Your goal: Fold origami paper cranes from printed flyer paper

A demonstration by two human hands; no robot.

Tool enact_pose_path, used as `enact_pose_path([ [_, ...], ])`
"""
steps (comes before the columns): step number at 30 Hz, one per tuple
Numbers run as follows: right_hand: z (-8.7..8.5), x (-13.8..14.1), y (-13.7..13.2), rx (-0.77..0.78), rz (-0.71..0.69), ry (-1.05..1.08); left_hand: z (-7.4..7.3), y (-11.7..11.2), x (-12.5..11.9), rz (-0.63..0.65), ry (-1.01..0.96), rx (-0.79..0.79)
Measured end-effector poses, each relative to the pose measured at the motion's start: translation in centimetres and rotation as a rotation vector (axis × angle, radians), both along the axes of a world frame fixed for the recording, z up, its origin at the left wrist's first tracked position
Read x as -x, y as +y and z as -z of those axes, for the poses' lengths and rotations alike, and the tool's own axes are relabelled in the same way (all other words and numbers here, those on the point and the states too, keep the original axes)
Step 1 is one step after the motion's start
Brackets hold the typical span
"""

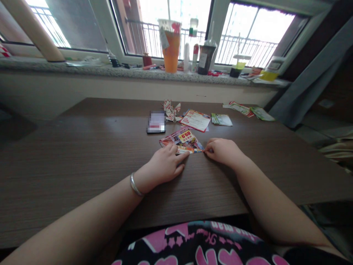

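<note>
At the far left, a thick cardboard tube (41,33) leans on the speckled windowsill (91,67), propped against the window frame, probably to keep it off the brown table (77,158) where I sit.

My left hand (162,163) comes in with a silver bracelet (135,185) at the wrist. It lies palm down, fingers spread and none curled round anything; the fingertips press on the near left part of a colourful printed leaflet (185,138), I judge to stop it sliding. Beyond that hand sits a phone-like device (156,123), its screen blurred out, just left of a folded paper shape (171,110) that stands up in points.

The leaflet lies flat in front of me, in the middle of the table. Just behind it is a red-edged sheet (195,120), apparently set back to leave me room.

My right hand (224,150) meets the leaflet's near right corner, thumb and forefinger closed in a pinch on it, which seems to give fine control of that edge.

Farther right, beyond this hand, rest a small pile of green-and-white papers (222,120), then printed strips (242,109), well apart from my work.
</note>
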State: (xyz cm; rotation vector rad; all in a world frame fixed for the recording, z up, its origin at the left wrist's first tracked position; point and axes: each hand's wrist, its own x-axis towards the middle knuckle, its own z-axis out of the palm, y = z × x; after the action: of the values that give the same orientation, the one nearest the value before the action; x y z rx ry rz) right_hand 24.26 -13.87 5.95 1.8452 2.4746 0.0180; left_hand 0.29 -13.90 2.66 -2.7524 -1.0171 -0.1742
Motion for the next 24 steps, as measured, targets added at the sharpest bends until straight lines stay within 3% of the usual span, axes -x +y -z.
enact_pose_path([
  [8,0.3,-1.1,0.6,-0.020,0.032,0.018,0.1,-0.1,0.2,-0.001,-0.025,0.029],
  [13,1.0,-0.5,0.9,-0.136,0.082,0.153,0.2,0.0,0.3,0.009,-0.040,0.037],
  [19,2.1,0.9,0.7,-0.102,-0.170,0.250,0.2,0.1,0.5,-0.010,-0.121,0.095],
  [24,2.3,1.5,0.7,-0.107,-0.191,0.216,0.3,0.7,0.5,-0.119,-0.314,0.148],
])
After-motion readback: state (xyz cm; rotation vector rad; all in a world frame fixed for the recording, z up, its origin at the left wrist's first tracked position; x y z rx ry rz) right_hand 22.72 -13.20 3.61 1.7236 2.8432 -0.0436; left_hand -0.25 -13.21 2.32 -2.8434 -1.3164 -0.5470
